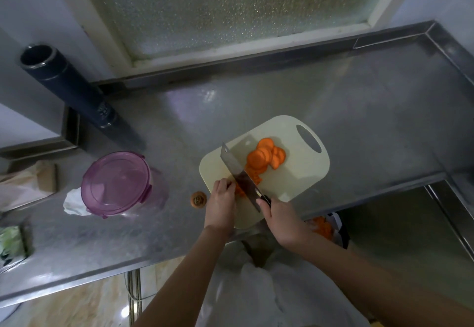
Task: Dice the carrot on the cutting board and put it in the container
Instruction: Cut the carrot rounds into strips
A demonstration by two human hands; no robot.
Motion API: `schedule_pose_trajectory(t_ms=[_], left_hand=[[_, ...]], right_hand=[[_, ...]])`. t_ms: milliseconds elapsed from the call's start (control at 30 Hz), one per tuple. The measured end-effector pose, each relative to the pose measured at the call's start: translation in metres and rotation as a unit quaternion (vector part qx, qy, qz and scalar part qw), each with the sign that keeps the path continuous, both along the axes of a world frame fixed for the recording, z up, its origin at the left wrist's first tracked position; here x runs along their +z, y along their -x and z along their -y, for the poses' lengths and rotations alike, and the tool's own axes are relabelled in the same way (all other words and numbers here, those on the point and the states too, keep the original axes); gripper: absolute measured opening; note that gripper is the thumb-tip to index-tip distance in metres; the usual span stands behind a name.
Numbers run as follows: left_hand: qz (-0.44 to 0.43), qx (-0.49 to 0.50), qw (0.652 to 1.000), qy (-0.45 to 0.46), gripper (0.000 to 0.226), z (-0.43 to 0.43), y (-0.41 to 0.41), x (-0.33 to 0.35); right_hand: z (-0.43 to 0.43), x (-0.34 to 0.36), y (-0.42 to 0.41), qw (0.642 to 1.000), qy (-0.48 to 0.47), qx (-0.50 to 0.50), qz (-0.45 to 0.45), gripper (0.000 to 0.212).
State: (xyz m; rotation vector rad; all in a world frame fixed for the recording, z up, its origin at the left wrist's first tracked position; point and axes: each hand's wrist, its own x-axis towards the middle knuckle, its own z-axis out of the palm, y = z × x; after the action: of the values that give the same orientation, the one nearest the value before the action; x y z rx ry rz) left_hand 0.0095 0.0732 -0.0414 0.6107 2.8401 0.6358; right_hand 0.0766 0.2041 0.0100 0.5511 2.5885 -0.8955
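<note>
Carrot slices [266, 158]: heap of rounds mid cutting board [300, 172], toward its handle hole. Uncut carrot piece [238, 192] lies at the board's near-left part, mostly hidden. Left hand [221, 204] holds it down, fingers curled over it. Cleaver [234, 170] stands edge-down just beside those fingertips. Right hand [280, 220] is wrapped round the cleaver handle. Container [116, 183], purple lid on, sits left of the board on the steel counter [359, 111]. A cut-off carrot end [198, 199] lies between them.
</note>
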Motion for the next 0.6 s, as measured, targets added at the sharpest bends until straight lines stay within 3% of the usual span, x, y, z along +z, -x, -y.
schedule_pose_trajectory(t_ms=[233,367,500,600], left_hand=[[-0.003,0.004,1.0,-0.004,0.03,-0.003,-0.001,-0.002],[0.012,0.005,1.0,0.0,0.032,-0.003,0.0,-0.004],[0.003,-0.01,1.0,-0.003,0.033,-0.002,-0.001,-0.003],[-0.009,-0.014,1.0,-0.001,0.032,-0.001,0.001,-0.006]], right_hand=[[0.018,-0.001,0.002,0.987,-0.148,0.055,0.033,0.044],[0.024,0.005,0.006,0.968,-0.244,0.049,-0.017,0.038],[0.024,-0.01,0.01,0.994,-0.093,0.046,0.041,0.046],[0.022,-0.01,0.019,0.997,-0.072,0.02,0.018,0.047]])
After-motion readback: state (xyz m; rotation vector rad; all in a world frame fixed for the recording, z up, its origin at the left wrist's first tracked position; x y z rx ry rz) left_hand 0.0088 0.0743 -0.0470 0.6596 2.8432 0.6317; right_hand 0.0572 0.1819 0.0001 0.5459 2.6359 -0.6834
